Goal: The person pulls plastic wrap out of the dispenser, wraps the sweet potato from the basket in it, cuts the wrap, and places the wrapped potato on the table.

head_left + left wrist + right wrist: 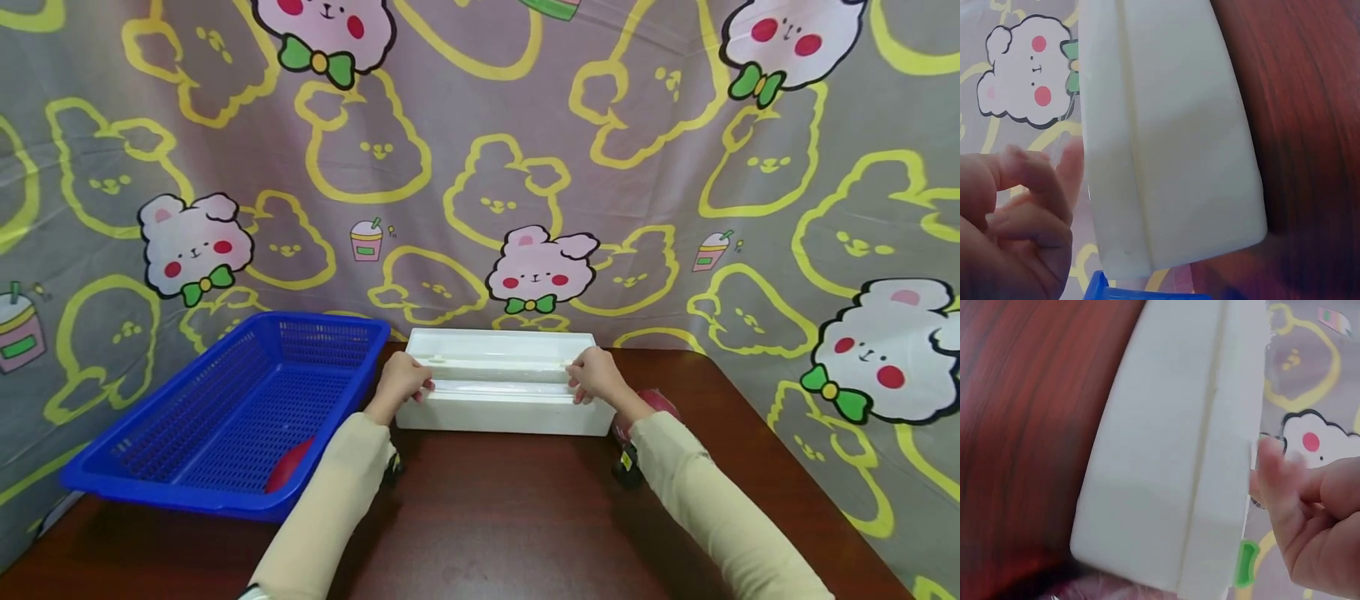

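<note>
A long white box [502, 415], which looks like a cling film dispenser, lies crosswise on the table with its lid [502, 342] raised at the back. My left hand [403, 382] is at the box's left end, fingers curled and fingertips close together over the front edge. At the right end my right hand [597, 377] mirrors it, thumb and fingers pinched. Between them spans what looks like clear cling film [501, 388], hard to see against the white. Both wrist views show the box's smooth white front [1191, 137], with curled fingers [1279, 481] beside its upper edge.
On the left stands a blue plastic basket [180, 498] with a red object [291, 465] inside. A red object in clear wrap [658, 402] sits by the box's right end, partly behind my forearm. Behind the brown table [495, 517] hangs a patterned cloth [465, 108].
</note>
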A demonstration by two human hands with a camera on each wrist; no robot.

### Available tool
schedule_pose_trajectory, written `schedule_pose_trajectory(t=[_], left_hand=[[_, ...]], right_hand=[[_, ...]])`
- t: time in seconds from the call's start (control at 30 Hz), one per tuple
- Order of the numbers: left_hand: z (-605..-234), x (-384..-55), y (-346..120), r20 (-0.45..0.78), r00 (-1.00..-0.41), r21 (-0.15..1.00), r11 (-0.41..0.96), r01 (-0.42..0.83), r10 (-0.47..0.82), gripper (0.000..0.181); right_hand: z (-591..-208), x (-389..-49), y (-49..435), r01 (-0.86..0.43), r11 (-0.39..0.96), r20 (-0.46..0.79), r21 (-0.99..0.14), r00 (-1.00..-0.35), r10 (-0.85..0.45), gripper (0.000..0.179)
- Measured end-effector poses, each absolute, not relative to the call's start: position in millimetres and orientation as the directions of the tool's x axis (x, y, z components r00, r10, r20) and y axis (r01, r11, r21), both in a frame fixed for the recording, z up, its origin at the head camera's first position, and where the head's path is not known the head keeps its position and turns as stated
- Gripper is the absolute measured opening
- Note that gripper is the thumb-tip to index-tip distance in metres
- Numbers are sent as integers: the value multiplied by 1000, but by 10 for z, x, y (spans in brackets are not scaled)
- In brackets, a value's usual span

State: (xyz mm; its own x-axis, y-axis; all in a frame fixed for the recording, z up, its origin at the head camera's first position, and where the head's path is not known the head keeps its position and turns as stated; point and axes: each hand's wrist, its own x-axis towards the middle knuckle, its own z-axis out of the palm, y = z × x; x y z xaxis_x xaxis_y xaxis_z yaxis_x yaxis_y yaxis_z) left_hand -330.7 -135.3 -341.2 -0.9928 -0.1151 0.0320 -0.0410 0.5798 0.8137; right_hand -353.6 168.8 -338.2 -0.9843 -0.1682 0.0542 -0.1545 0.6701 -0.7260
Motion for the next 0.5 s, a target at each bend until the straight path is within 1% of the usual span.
schedule_pose_trajectory(t=[0.1, 0.17, 0.23, 0.3, 0.43, 0.5], left_hand=[[-3420, -3325, -1358, 11, -992, 860, 507, -57, -129, 18], [-3424, -3326, -1359, 5, -990, 878, 474, -64, -143, 19], [-3422, -3321, -1356, 17, -988, 887, 459, -55, -152, 20], [-3414, -3311, -1351, 29, -987, 893, 448, -46, -158, 20], [-3389, -3302, -1332, 25, -988, 934, 355, -31, -152, 21], [-3377, -3301, -1325, 17, -988, 951, 307, -31, -152, 21]], right_hand=[[-3372, -3533, 1713, -36, 492, -26, -870, -993, -118, 23], [-3372, -3528, 1733, 19, 389, -63, -921, -993, -103, 25], [-3374, -3525, 1749, 50, 316, -85, -947, -992, -96, 27], [-3373, -3521, 1761, 65, 269, -92, -961, -991, -93, 29], [-3352, -3519, 1760, 79, 213, -96, -974, -993, -70, 30], [-3333, -3517, 1747, 79, 207, -93, -975, -994, -56, 30]])
